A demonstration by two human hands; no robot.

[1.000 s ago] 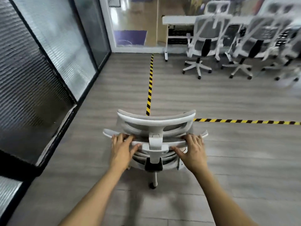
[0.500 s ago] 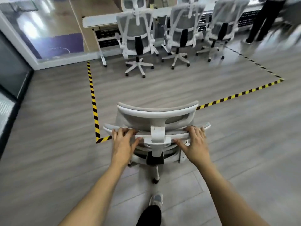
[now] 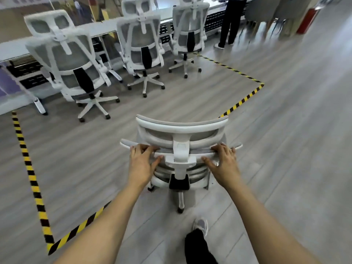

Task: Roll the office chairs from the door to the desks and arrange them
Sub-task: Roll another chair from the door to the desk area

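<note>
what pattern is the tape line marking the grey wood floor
The flat adhesive floor tape has diagonal yellow and black stripes; the head view shows it best.

Grey wood-effect plank floor (image 3: 285,149). Yellow-and-black hazard tape (image 3: 28,164) marks out a rectangular bay on it. Long white table (image 3: 102,27) along the far side. At far right, a red upright object (image 3: 306,20), blurred, unidentifiable.

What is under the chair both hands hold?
One white base leg ending in a caster shows on the grey floor, plus another caster at left. The backrest of the chair covers the remaining legs.
</note>
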